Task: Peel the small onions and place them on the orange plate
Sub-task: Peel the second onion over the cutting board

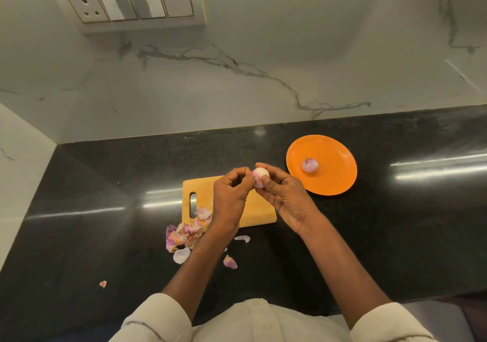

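You have one wide-angle view, worn on your head, looking forward and steeply down onto the dark surface (105,178). Your forearms enter from 6 o'clock, the marble wall (263,51) fills 12 o'clock, and the working spot sits close, near centre.

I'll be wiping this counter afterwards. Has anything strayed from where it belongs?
Yes. Onion skins spill off the cutting board's near left corner onto the black counter, and one small scrap lies apart, further left. Nothing looks damaged.
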`<state>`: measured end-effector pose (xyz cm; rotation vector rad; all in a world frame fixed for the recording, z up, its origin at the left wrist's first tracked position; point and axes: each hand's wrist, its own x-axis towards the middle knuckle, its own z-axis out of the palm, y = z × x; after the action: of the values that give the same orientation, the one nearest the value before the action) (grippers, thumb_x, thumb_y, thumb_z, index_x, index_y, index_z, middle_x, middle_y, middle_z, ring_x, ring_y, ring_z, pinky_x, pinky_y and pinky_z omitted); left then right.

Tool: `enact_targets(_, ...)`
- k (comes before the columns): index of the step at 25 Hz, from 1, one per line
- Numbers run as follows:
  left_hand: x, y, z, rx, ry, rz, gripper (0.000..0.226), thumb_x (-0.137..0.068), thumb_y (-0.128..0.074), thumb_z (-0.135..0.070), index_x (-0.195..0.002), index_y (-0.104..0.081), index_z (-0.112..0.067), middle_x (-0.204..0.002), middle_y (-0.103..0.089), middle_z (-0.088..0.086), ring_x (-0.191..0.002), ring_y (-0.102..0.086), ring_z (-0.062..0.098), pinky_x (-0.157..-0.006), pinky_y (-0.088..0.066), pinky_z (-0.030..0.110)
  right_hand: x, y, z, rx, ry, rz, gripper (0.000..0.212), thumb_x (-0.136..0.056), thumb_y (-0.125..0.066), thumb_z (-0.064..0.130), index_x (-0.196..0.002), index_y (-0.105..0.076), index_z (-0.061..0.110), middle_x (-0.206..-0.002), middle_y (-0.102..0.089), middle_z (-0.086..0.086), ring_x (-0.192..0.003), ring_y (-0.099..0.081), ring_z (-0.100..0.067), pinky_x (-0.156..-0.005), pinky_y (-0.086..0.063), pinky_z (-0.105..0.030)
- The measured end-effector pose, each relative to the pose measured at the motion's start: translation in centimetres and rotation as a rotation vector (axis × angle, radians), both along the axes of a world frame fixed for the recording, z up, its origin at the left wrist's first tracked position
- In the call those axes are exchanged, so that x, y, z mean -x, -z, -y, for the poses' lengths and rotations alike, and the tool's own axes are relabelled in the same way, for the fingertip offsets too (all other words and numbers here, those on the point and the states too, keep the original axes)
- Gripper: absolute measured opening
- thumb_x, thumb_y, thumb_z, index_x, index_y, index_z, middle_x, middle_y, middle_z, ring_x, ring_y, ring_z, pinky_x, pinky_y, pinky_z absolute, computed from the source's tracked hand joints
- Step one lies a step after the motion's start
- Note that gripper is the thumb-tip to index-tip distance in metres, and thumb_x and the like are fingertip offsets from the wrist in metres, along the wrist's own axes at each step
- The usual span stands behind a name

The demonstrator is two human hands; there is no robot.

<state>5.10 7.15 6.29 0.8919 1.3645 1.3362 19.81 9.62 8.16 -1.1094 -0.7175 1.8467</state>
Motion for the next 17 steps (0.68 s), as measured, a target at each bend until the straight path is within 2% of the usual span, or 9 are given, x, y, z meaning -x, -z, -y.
enact_targets(2, 0.1, -0.2, 0.2, -0.003, -0.036, -0.008, 0.007, -0.098, -0.072, -0.011, -0.095, -0.077, -0.007, -0.089, -0.072, 0.005, -0.087, -0.066, 0.010, -0.080, -0.058, 0.026, 0.7, -0.3, 0.1, 0.023, 0.027, -0.011, 0.038, -0.089, -0.073, 0.006, -0.126, -0.073, 0.010, -0.125, -0.076, -0.008, -0.119, -0.072, -0.023, -0.101, -0.059, -0.040)
enact_targets(6, 0.8, 0.1, 0.7, 0.090, -0.095, 0.306, 0.024, -0.103, -0.065, -0.007, -0.089, -0.081, -0.017, -0.098, -0.074, 0.010, -0.100, -0.071, 0.022, -0.092, -0.061, 0.035, 1.4, -0.6, 0.0, 0.047, -0.010, 0.014, 0.029, -0.100, -0.063, 0.002, -0.126, -0.073, 0.010, -0.125, -0.076, -0.008, -0.118, -0.073, -0.023, -0.101, -0.059, -0.040)
enact_targets(9, 1.6, 0.2, 1.0, 0.062, -0.051, 0.357, 0.012, -0.104, -0.067, -0.020, -0.107, -0.075, -0.012, -0.106, -0.076, 0.014, -0.105, -0.074, 0.026, -0.097, -0.062, 0.038, 1.3, -0.7, 0.0, 0.061, -0.009, 0.031, 0.029, -0.101, -0.063, 0.004, -0.128, -0.072, 0.009, -0.125, -0.076, -0.009, -0.117, -0.073, -0.022, -0.101, -0.059, -0.041)
enact_targets(11, 1.6, 0.0, 1.1, 0.028, -0.014, 0.283, 0.025, -0.100, -0.070, -0.029, -0.116, -0.071, -0.010, -0.110, -0.077, 0.011, -0.108, -0.076, 0.024, -0.096, -0.063, 0.036, 1.2, -0.7, 0.0, 0.063, 0.001, 0.036, 0.030, -0.100, -0.064, 0.005, -0.128, -0.072, 0.009, -0.123, -0.076, -0.009, -0.116, -0.074, -0.022, -0.101, -0.059, -0.041)
enact_targets(14, 1.6, 0.1, 1.0, -0.030, -0.048, -0.079, 0.013, -0.100, -0.074, -0.017, -0.111, -0.074, -0.010, -0.104, -0.078, 0.005, -0.101, -0.076, 0.019, -0.088, -0.064, 0.031, 1.6, -0.9, 0.4, 0.052, 0.009, 0.055, 0.030, -0.100, -0.065, 0.004, -0.128, -0.072, 0.008, -0.126, -0.075, -0.010, -0.117, -0.073, -0.025, -0.099, -0.060, -0.042)
enact_targets(15, 1.6, 0.2, 0.9, -0.031, -0.072, -0.127, 0.007, -0.101, -0.073, -0.014, -0.107, -0.074, -0.010, -0.101, -0.078, 0.006, -0.099, -0.076, 0.020, -0.088, -0.065, 0.033, 1.7, -0.9, 0.4, 0.048, 0.015, 0.059, 0.029, -0.100, -0.064, 0.004, -0.127, -0.072, 0.008, -0.127, -0.074, -0.011, -0.117, -0.073, -0.025, -0.098, -0.061, -0.041)
enact_targets(17, 1.7, 0.2, 0.9, 0.003, -0.121, -0.061, 0.004, -0.103, -0.068, -0.008, -0.101, -0.072, -0.009, -0.102, -0.077, 0.013, -0.102, -0.077, 0.028, -0.091, -0.066, 0.040, 1.9, -1.1, 0.5, 0.070, 0.044, 0.010, 0.027, -0.102, -0.061, 0.004, -0.127, -0.071, 0.007, -0.129, -0.072, -0.014, -0.120, -0.071, -0.029, -0.097, -0.062, -0.039)
